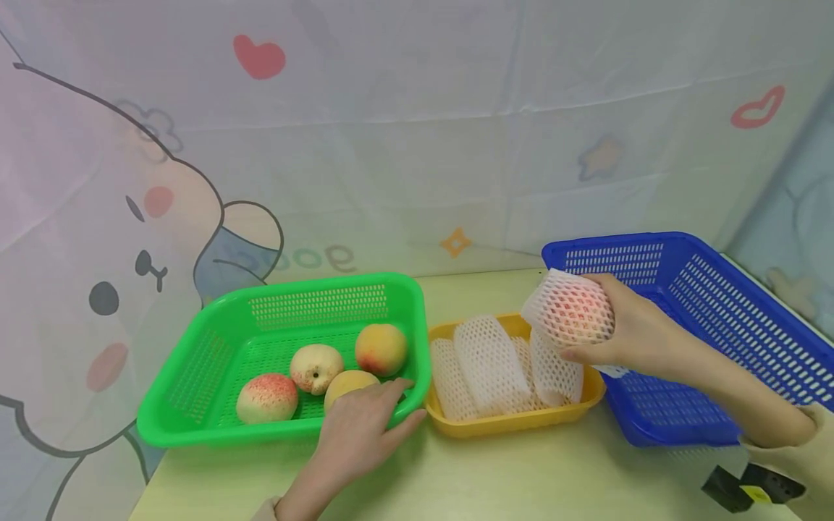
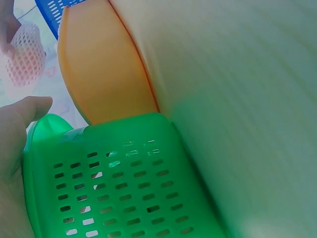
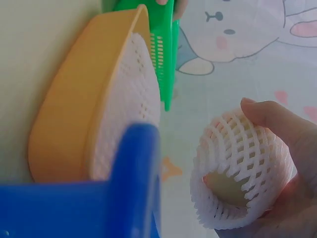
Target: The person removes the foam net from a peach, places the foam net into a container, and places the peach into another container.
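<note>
In the head view my right hand (image 1: 622, 333) grips a peach in a white foam net sleeve (image 1: 576, 311), raised over the yellow basket's right end. The right wrist view shows the sleeve's open end (image 3: 225, 191) with some pale fruit inside. My left hand (image 1: 365, 427) lies over the front rim of the green basket (image 1: 221, 434), near its right corner. Its fingers reach inside over a yellow peach (image 1: 350, 383), partly hidden by the hand; its thumb lies at the rim. Beside that are a yellow-red peach (image 1: 381, 349), a pale peach (image 1: 316, 367) and a speckled red peach (image 1: 267, 398).
The yellow basket (image 1: 515, 418) holds several white foam net sleeves (image 1: 491, 365) between the other two baskets. A blue basket (image 1: 677, 427) stands at the right, under my right forearm. A printed cloth (image 1: 417, 145) hangs behind the table (image 1: 495, 477).
</note>
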